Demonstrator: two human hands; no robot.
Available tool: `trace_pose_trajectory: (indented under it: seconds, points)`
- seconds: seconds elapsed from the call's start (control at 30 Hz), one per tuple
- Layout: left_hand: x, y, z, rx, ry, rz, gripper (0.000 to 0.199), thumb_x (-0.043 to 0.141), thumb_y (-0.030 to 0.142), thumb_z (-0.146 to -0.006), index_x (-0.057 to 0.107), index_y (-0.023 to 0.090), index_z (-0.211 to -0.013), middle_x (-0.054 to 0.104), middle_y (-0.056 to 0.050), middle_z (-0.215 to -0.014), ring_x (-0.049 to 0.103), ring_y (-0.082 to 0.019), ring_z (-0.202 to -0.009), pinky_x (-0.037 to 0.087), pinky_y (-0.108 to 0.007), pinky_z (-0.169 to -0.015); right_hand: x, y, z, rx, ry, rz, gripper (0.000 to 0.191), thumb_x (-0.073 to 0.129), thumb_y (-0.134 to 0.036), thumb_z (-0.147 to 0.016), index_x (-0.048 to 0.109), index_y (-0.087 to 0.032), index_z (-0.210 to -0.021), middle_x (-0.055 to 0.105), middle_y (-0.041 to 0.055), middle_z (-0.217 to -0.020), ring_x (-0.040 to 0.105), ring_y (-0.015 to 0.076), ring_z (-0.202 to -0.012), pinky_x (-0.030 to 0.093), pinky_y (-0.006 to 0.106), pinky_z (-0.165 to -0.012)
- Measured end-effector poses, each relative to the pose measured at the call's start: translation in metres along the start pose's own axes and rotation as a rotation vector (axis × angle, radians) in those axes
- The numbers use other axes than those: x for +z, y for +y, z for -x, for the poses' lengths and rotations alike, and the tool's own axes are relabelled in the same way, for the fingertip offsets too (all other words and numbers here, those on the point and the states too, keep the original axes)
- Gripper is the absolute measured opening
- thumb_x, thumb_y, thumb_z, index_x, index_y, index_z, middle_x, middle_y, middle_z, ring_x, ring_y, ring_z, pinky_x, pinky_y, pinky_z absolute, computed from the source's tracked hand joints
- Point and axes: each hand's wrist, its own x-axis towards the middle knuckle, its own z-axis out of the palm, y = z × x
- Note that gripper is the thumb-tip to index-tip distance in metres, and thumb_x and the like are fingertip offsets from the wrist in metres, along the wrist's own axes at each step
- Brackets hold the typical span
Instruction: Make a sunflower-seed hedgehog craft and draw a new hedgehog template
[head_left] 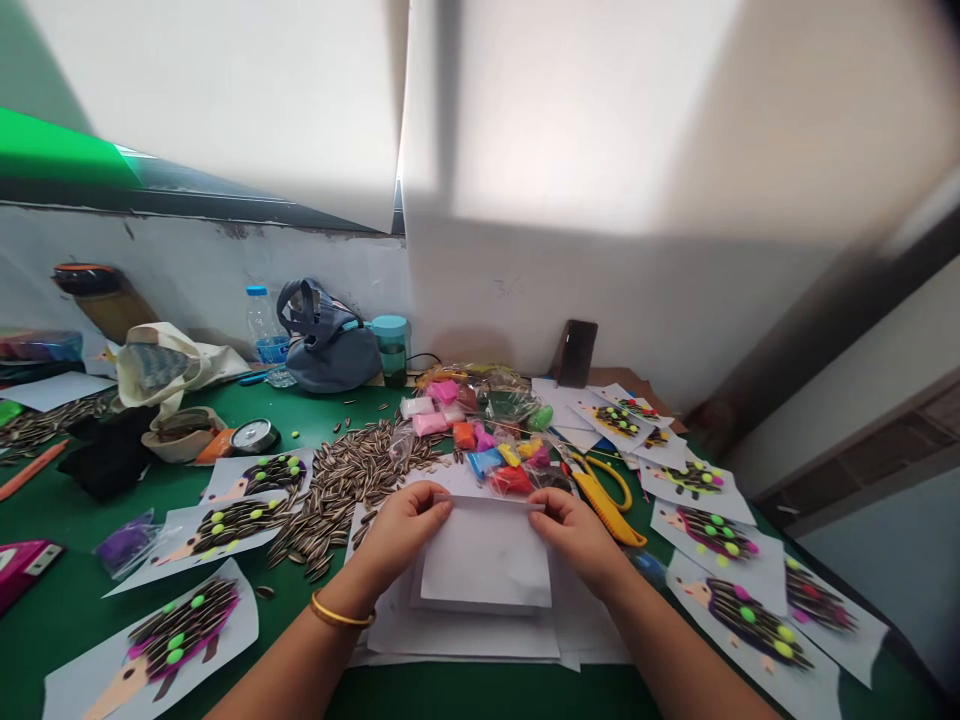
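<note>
A small white sheet of paper (486,555) is held up by its top corners between my two hands. My left hand (405,525), with a gold bangle at the wrist, pinches the top left corner. At the top right corner, my right hand (574,535) pinches the paper between thumb and fingers. Larger white sheets (465,642) lie stacked on the table beneath it. Just beyond my left hand spreads a heap of striped sunflower seeds (352,480). Past my right hand lie a yellow utility knife (604,505) and yellow-handled scissors (622,480).
Hedgehog pictures made with seeds and clay lie left (180,635) and right (750,610) on the green table (300,620). Colourful clay packets (480,440) sit ahead. A phone (577,352), a blue-grey bag (334,355), a water bottle (266,330) and a lidded cup (391,350) stand by the wall.
</note>
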Motion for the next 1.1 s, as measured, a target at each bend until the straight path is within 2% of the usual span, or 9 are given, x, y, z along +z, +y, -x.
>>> trace_pose_trajectory:
  seconds: [0.2, 0.4, 0.57, 0.67, 0.73, 0.8, 0.93, 1.0, 1.1]
  points:
    - [0.000, 0.002, 0.002, -0.005, -0.021, 0.021, 0.026, 0.066, 0.041, -0.077, 0.068, 0.016, -0.084, 0.062, -0.002, -0.075, 0.055, -0.017, -0.070, 0.042, -0.025, -0.062, 0.001, -0.003, 0.002, -0.004, -0.010, -0.011, 0.026, 0.066, -0.041, -0.073, 0.057, -0.020, -0.084, 0.053, -0.0022, -0.072, 0.048, 0.0133, -0.064, 0.038, 0.025, -0.057]
    - [-0.003, 0.005, 0.000, -0.001, 0.024, 0.089, 0.027, 0.068, 0.041, -0.075, 0.068, 0.016, -0.083, 0.062, -0.002, -0.073, 0.056, -0.016, -0.068, 0.043, -0.024, -0.061, -0.005, 0.000, 0.001, -0.055, -0.099, -0.032, 0.033, 0.067, -0.049, -0.078, 0.064, -0.019, -0.090, 0.064, 0.0025, -0.084, 0.056, 0.0163, -0.072, 0.044, 0.027, -0.063]
    - [-0.014, 0.016, 0.004, 0.087, 0.047, 0.105, 0.020, 0.068, 0.035, -0.075, 0.071, 0.017, -0.086, 0.068, -0.005, -0.084, 0.061, -0.019, -0.080, 0.048, -0.029, -0.072, -0.006, -0.007, 0.006, -0.153, 0.034, 0.004, 0.037, 0.065, -0.053, -0.079, 0.070, -0.020, -0.092, 0.066, 0.0056, -0.088, 0.059, 0.0183, -0.073, 0.049, 0.031, -0.067]
    - [-0.025, 0.026, 0.011, 0.248, -0.022, 0.019, 0.011, 0.064, 0.023, -0.076, 0.073, 0.020, -0.082, 0.069, -0.007, -0.096, 0.062, -0.024, -0.095, 0.048, -0.035, -0.089, -0.008, -0.017, 0.013, -0.275, 0.034, 0.057, 0.026, 0.065, -0.045, -0.083, 0.071, -0.022, -0.091, 0.068, 0.0082, -0.100, 0.063, 0.0232, -0.090, 0.052, 0.036, -0.079]
    - [-0.031, 0.031, 0.014, 0.318, -0.038, -0.039, 0.019, 0.055, 0.016, -0.077, 0.073, 0.021, -0.079, 0.069, -0.007, -0.103, 0.061, -0.025, -0.104, 0.045, -0.038, -0.098, -0.010, -0.023, 0.018, -0.337, 0.029, 0.144, 0.017, 0.063, -0.037, -0.085, 0.072, -0.023, -0.089, 0.069, 0.0082, -0.103, 0.063, 0.0244, -0.098, 0.052, 0.037, -0.085]
    - [-0.034, 0.033, 0.017, 0.330, 0.021, -0.078, 0.025, 0.049, 0.016, -0.079, 0.072, 0.022, -0.085, 0.069, -0.007, -0.105, 0.060, -0.026, -0.107, 0.044, -0.039, -0.100, -0.009, -0.024, 0.024, -0.376, -0.012, 0.256, 0.013, 0.060, -0.027, -0.085, 0.072, -0.024, -0.087, 0.069, 0.0077, -0.104, 0.063, 0.0240, -0.101, 0.051, 0.038, -0.089]
    - [-0.029, 0.031, 0.017, 0.292, 0.134, -0.184, 0.026, 0.046, 0.024, -0.086, 0.070, 0.022, -0.097, 0.070, -0.007, -0.105, 0.061, -0.024, -0.103, 0.048, -0.037, -0.094, -0.003, -0.007, 0.036, -0.435, -0.180, 0.549, 0.025, 0.054, -0.012, -0.080, 0.073, -0.025, -0.090, 0.068, 0.0066, -0.105, 0.063, 0.0217, -0.098, 0.050, 0.036, -0.088]
    - [-0.020, 0.028, 0.018, 0.333, 0.069, -0.282, 0.024, 0.048, 0.027, -0.089, 0.070, 0.023, -0.098, 0.070, -0.007, -0.106, 0.062, -0.024, -0.103, 0.048, -0.037, -0.095, 0.002, 0.005, 0.040, -0.458, -0.219, 0.691, 0.030, 0.053, -0.009, -0.078, 0.074, -0.025, -0.092, 0.069, 0.0071, -0.105, 0.063, 0.0224, -0.097, 0.050, 0.036, -0.085]
    - [-0.002, 0.023, 0.023, 0.415, -0.138, -0.465, 0.025, 0.051, 0.026, -0.091, 0.069, 0.027, -0.108, 0.069, -0.006, -0.117, 0.059, -0.023, -0.114, 0.044, -0.038, -0.103, 0.006, 0.016, 0.044, -0.498, -0.229, 0.766, 0.032, 0.052, -0.007, -0.078, 0.074, -0.023, -0.093, 0.070, 0.0075, -0.104, 0.063, 0.0231, -0.097, 0.050, 0.036, -0.085]
